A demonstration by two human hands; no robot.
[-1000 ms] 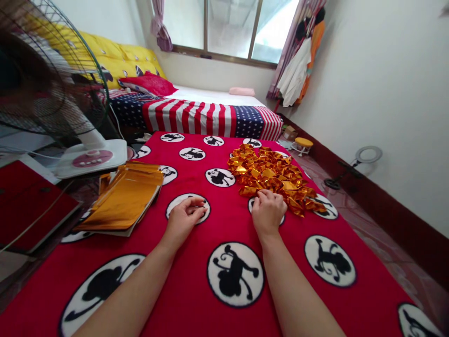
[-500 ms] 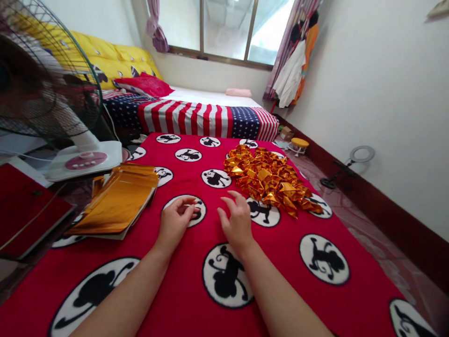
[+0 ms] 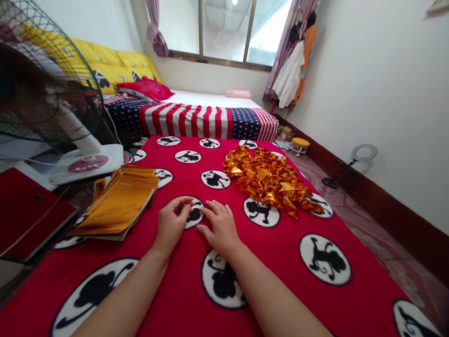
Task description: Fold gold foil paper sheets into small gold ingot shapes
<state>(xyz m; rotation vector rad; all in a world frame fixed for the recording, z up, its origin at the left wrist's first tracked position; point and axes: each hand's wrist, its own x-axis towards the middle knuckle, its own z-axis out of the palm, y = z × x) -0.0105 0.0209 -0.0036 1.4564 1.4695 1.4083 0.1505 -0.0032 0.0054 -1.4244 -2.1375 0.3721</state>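
Observation:
My left hand (image 3: 172, 222) is over the red cloth (image 3: 280, 285), at a white circle with a dark monkey figure. Its fingers are bent, with a gap to the thumb, and I see nothing in them. Close on its right is my right hand (image 3: 219, 228), fingers and thumb spread, also holding nothing visible. A heap of folded shiny gold-orange foil pieces (image 3: 268, 178) lies beyond the right hand, to the right. Left of my left hand is a stack of flat gold foil sheets (image 3: 115, 201), a pale edge showing under it.
A fan (image 3: 89, 157) with a wire cage stands at the left, by a dark red flat-topped object (image 3: 28, 210). Behind is a bed (image 3: 196, 119) with a striped, starred cover. On the floor at right are a yellow stool (image 3: 300, 142) and a ring light (image 3: 364, 152) on a stand.
My right hand has moved left, from beside the foil heap toward my left hand. The left hand has shifted slightly, its thumb and fingers a little farther apart.

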